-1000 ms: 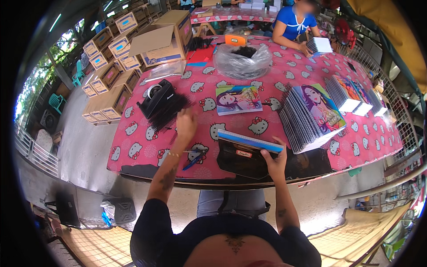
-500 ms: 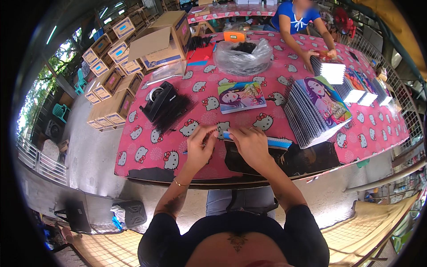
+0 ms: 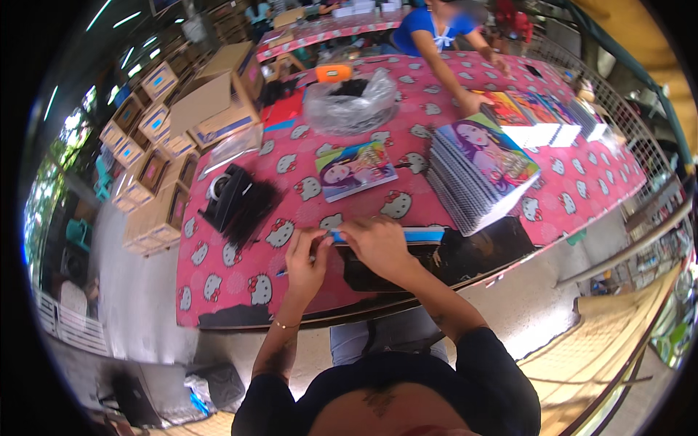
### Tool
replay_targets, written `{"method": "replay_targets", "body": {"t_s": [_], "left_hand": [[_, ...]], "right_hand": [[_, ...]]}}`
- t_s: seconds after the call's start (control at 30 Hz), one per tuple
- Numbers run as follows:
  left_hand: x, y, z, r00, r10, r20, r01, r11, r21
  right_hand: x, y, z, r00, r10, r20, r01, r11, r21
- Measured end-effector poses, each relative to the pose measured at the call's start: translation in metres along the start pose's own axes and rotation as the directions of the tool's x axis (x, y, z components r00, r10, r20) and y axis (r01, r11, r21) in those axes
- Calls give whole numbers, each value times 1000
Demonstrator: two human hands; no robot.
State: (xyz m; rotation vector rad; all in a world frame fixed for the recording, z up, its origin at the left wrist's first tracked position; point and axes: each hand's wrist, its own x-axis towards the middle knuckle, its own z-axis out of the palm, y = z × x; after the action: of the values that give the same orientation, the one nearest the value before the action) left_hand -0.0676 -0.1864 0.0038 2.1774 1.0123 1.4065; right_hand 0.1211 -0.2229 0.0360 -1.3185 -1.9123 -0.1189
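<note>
My right hand [image 3: 378, 243] grips a long, narrow blue and white object [image 3: 424, 235], seen edge-on near the table's front edge; its exact kind is unclear. At the left end of this object, my left hand [image 3: 309, 251] is closed in a pinch, and whatever its fingertips hold is too small to make out. Beyond my hands lies a notebook [image 3: 356, 171] with a colourful drawn cover. A tall stack of spiral notebooks [image 3: 483, 163] stands to the right. On the left sits a black tape dispenser [image 3: 231, 198], with a heap of thin black strands [image 3: 256, 211] beside it.
A pink patterned cloth [image 3: 305, 190] covers the table, with a dark bare patch [image 3: 480, 254] at the front. Farther back are a clear plastic bag [image 3: 349, 109], an orange pouch [image 3: 334, 73] and cartons [image 3: 225, 109]. A co-worker [image 3: 429, 40] reaches toward notebook piles [image 3: 538, 120].
My left hand has come to the left end of the blue and white object. The co-worker has set a bundle of notebooks down by the other piles. My view has shifted and tilted.
</note>
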Motion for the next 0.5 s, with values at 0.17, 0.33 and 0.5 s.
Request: {"method": "replay_targets", "body": {"t_s": [0.17,0.33,0.5], "left_hand": [[11,2,-10,971,-106,215,109,994,-2],[38,4,-23,919,-16,395,59,993,-97],[45,21,-20,915,90,393,-113,993,35]], "right_hand": [[-2,4,0,999,-33,-9,34,999,20],[-2,7,-3,1000,-8,13,7,997,71],[-3,10,-10,996,-19,84,7,989,146]]}}
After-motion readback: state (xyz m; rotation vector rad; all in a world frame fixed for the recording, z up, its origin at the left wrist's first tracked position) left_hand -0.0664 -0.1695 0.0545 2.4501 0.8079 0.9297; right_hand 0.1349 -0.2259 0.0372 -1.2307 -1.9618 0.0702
